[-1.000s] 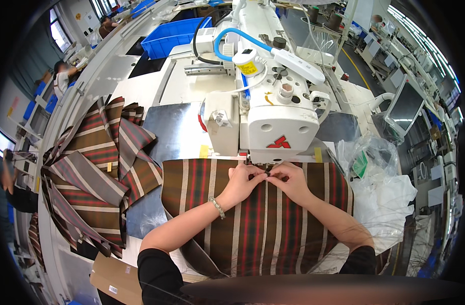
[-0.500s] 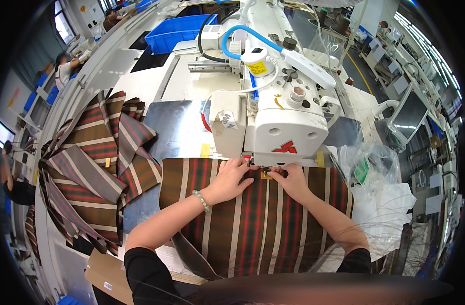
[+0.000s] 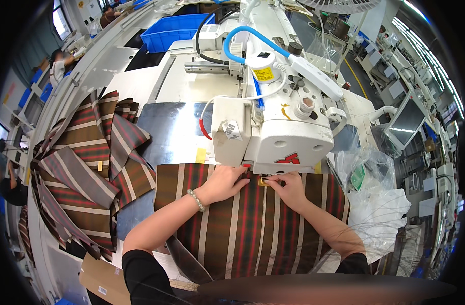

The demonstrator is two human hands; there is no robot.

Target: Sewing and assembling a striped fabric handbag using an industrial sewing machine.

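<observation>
A brown cloth with red and cream stripes (image 3: 250, 229) lies spread in front of me, its far edge under the white head of a sewing machine (image 3: 293, 147). Flat on that edge rests my left hand (image 3: 225, 184), open, fingers stretched toward the needle area and thumb apart. My right hand (image 3: 289, 190) pinches a small yellow label (image 3: 263, 181) on the cloth between thumb and forefinger, just below the machine head. The fingers partly cover the label. The needle itself is too small to make out.
A heap of the same striped cloth (image 3: 87, 178) lies to the left on the metal plate (image 3: 171, 127). Clear plastic wrapping (image 3: 369, 173) and white sheeting (image 3: 380, 213) sit at the right. A blue crate (image 3: 176, 33) stands behind; a cardboard piece (image 3: 103, 277) is at the lower left.
The whole view has shifted slightly. My right thumb and forefinger have come closer together at the label, and the left fingers have moved a little. The cloth stays under the machine head.
</observation>
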